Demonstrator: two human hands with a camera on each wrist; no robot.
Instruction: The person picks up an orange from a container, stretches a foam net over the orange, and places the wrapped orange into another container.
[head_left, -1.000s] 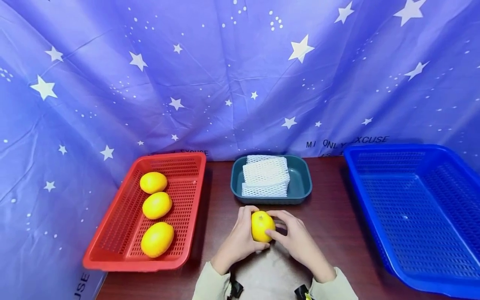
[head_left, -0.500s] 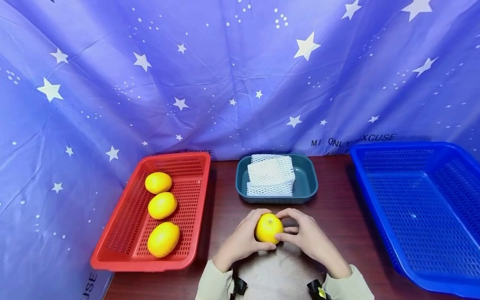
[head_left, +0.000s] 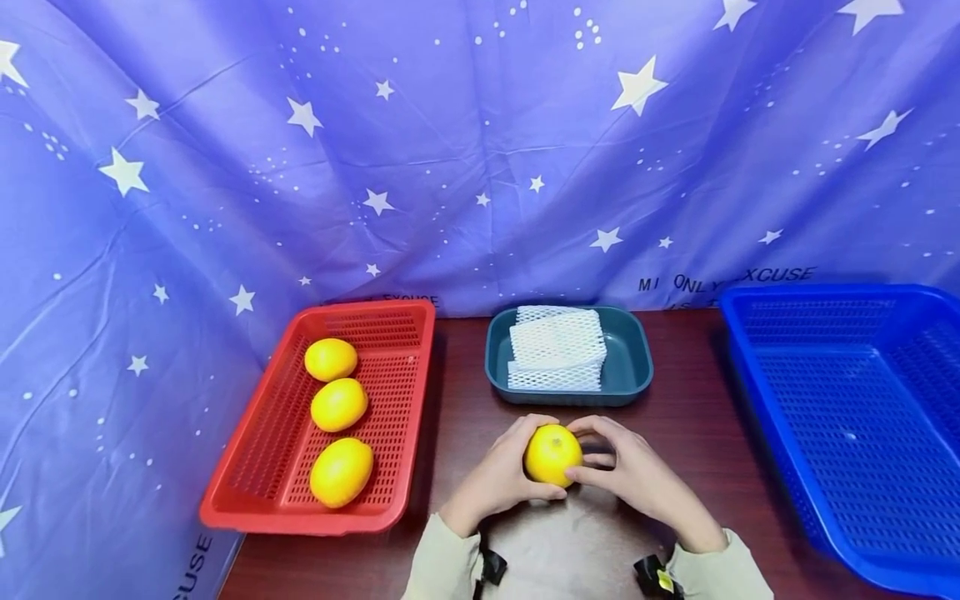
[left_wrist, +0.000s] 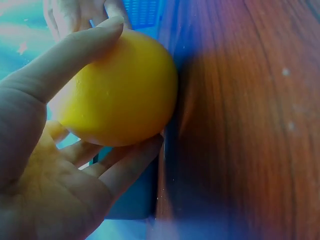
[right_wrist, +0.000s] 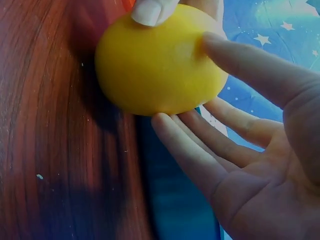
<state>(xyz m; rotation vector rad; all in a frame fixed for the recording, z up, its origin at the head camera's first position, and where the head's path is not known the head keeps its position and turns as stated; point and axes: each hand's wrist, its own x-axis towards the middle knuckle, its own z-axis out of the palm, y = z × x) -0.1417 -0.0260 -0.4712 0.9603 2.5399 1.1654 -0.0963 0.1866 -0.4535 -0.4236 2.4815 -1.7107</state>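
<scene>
A yellow lemon (head_left: 553,456) is held between both hands near the front middle of the table, its stem end facing up. My left hand (head_left: 501,471) grips it from the left, thumb in front and fingers behind. From the right, my right hand (head_left: 637,475) holds it with thumb and fingertips. Seen from the right wrist, the lemon (right_wrist: 157,65) lies close over the wood, right fingertips at its side and the left thumb on it. In the left wrist view, the left thumb and fingers curve round the lemon (left_wrist: 125,90).
On the left, a red basket (head_left: 300,521) contains three lemons (head_left: 341,472). Behind the hands stands a dark green tray (head_left: 628,354) with white foam net sleeves (head_left: 558,342). A blue basket (head_left: 825,433) is at the right. A starry curtain (head_left: 450,125) hangs behind the dark wooden table (head_left: 459,442).
The whole head view has shifted, so everything appears farther right. The lemon has turned slightly, bringing its stem end more toward the camera. Both hands still hold it in front of the tray.
</scene>
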